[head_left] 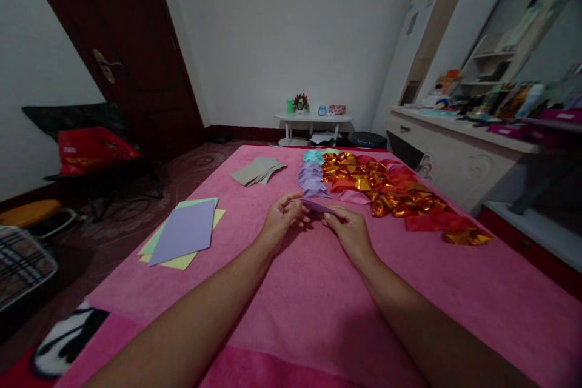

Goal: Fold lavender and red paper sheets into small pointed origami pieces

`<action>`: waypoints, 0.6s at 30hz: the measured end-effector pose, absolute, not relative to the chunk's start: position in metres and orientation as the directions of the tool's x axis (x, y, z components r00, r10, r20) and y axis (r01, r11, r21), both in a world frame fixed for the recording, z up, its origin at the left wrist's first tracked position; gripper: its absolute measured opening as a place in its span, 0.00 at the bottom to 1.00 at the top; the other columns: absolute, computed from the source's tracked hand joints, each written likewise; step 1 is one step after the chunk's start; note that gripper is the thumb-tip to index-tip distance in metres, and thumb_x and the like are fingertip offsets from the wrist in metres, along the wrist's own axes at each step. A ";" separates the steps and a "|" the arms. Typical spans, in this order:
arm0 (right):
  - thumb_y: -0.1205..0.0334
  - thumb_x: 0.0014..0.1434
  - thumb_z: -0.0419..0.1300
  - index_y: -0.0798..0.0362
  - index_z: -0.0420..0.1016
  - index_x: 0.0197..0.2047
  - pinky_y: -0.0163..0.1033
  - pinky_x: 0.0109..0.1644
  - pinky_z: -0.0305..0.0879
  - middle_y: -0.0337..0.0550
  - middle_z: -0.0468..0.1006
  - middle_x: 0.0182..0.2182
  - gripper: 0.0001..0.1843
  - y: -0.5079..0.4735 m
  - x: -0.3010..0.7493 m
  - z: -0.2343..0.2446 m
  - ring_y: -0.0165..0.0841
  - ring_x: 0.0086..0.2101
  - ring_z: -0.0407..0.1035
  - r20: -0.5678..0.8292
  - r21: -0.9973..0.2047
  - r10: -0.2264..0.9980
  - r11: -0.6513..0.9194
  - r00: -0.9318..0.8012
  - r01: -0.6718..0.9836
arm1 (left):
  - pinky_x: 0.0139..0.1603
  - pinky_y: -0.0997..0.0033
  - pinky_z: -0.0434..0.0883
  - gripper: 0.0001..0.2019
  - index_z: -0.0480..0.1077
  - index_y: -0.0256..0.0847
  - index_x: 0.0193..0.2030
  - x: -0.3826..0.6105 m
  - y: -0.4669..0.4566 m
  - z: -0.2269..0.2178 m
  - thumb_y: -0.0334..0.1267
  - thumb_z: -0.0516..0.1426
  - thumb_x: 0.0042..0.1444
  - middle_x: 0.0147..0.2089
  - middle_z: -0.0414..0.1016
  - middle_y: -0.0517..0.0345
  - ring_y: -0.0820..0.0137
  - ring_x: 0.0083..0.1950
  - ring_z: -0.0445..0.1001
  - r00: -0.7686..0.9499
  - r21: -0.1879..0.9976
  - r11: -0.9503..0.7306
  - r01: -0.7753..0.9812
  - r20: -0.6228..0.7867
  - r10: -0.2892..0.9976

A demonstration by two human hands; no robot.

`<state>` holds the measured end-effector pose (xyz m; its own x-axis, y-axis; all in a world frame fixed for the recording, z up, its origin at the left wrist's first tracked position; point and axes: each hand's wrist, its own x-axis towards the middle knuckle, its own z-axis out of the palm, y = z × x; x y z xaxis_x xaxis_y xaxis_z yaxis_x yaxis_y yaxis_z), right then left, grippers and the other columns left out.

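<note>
My left hand and my right hand meet above the pink cloth, both pinching one folded purple paper piece between fingertips. Just beyond it lies a row of folded purple and teal paper pieces. To their right spreads a heap of folded gold and red foil pieces. A pink folded piece lies close to my right hand.
A stack of purple, green and yellow paper sheets lies at the left of the cloth. Grey sheets are fanned at the far left. A white dresser stands at the right, a small white table at the back wall.
</note>
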<state>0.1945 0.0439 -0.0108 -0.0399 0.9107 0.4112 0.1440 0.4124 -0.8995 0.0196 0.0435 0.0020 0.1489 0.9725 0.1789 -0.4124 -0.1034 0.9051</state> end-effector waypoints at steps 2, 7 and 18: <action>0.60 0.55 0.59 0.50 0.80 0.42 0.42 0.41 0.71 0.45 0.79 0.41 0.13 0.044 0.194 -0.011 0.39 0.39 0.73 0.416 -0.897 0.909 0.417 -0.039 0.146 | 0.28 0.76 0.69 0.26 0.66 0.35 0.52 0.020 0.043 0.002 0.48 0.63 0.50 0.35 0.75 0.54 0.75 0.28 0.74 0.154 0.905 -0.106 -0.412 0.184 0.971; 0.62 0.56 0.58 0.50 0.80 0.43 0.42 0.42 0.70 0.45 0.79 0.40 0.13 0.046 0.195 -0.013 0.38 0.40 0.72 0.438 -0.882 0.898 0.440 -0.048 0.171 | 0.27 0.77 0.69 0.24 0.66 0.35 0.53 0.019 0.044 0.000 0.46 0.62 0.52 0.35 0.74 0.54 0.76 0.28 0.73 0.162 0.911 -0.117 -0.396 0.195 0.967; 0.63 0.55 0.58 0.50 0.80 0.42 0.43 0.41 0.70 0.44 0.79 0.40 0.13 0.044 0.193 -0.009 0.37 0.38 0.72 0.467 -0.860 0.883 0.467 -0.048 0.206 | 0.24 0.78 0.69 0.23 0.67 0.34 0.50 0.020 0.042 0.005 0.47 0.61 0.52 0.33 0.73 0.55 0.75 0.26 0.73 0.150 0.898 -0.084 -0.431 0.163 0.975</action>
